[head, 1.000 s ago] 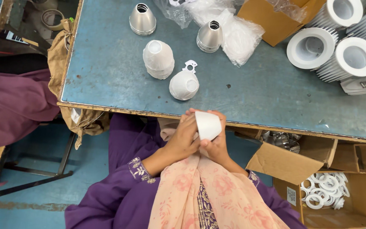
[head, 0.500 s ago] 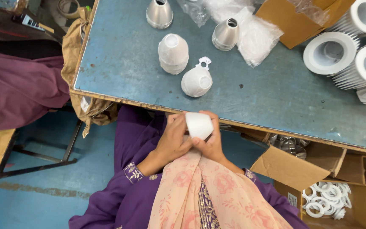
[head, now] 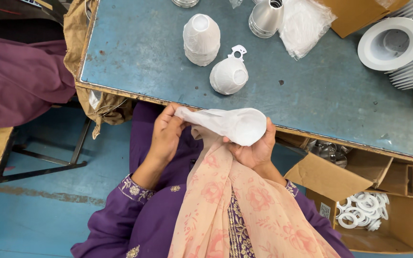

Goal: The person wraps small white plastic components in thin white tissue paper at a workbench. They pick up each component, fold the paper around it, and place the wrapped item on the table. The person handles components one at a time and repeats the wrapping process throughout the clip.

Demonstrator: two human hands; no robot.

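**White cone in thin wrap**

Both hands hold a smooth white cone (head: 244,125) below the table (head: 135,52) edge. Left hand (head: 166,134) pinches the filmy wrap's (head: 201,118) tail; right hand (head: 256,150) cups the cone underneath, fingers curled.

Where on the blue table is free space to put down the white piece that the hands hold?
Bare room lies on the blue table left of the stacked white cups, and along the near edge right of the single white cup, below the finned white housings. The far edge around the metal cone and plastic bag is crowded.
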